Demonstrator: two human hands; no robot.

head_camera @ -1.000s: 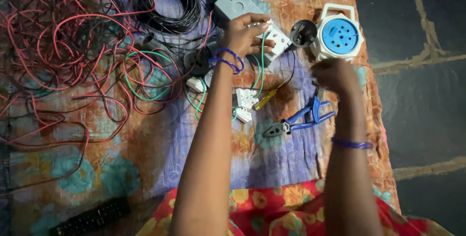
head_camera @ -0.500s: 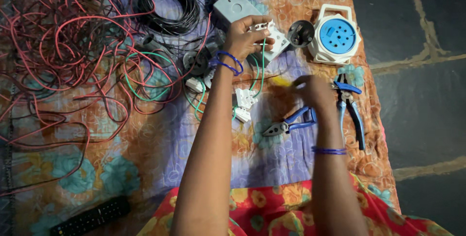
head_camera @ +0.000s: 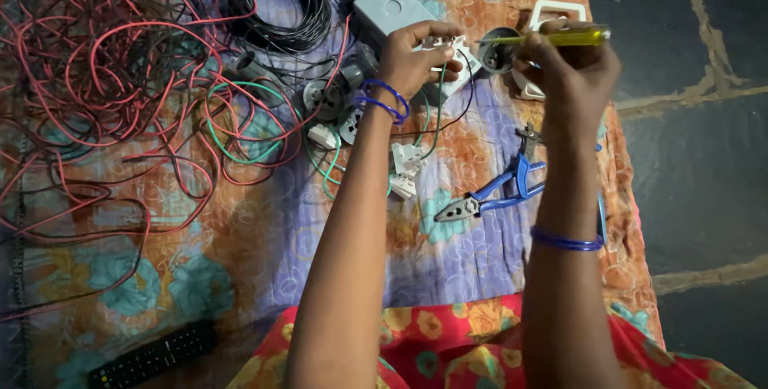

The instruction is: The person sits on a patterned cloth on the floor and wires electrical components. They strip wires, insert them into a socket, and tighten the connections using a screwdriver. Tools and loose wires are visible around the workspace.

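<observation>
My left hand (head_camera: 416,57) grips a white switch plate (head_camera: 458,61) with green and black wires trailing from it. A yellow-handled screwdriver (head_camera: 572,37) is held in my right hand (head_camera: 568,69), its tip pointing left toward the plate. The hands are a short gap apart, above a flowered cloth (head_camera: 240,237). Blue-handled pliers (head_camera: 488,197) lie on the cloth below my right wrist. Each wrist wears a blue bangle.
Tangled red wires (head_camera: 104,77) and a black cable coil (head_camera: 276,1) fill the left. A grey box (head_camera: 388,5), round sockets (head_camera: 332,101) and white fittings (head_camera: 404,169) lie near the middle. A black remote (head_camera: 152,353) rests bottom left. Dark floor (head_camera: 696,157) lies right.
My right hand dropped toward the cloth, then rose holding the yellow screwdriver up beside the switch plate. The left hand stayed on the plate.
</observation>
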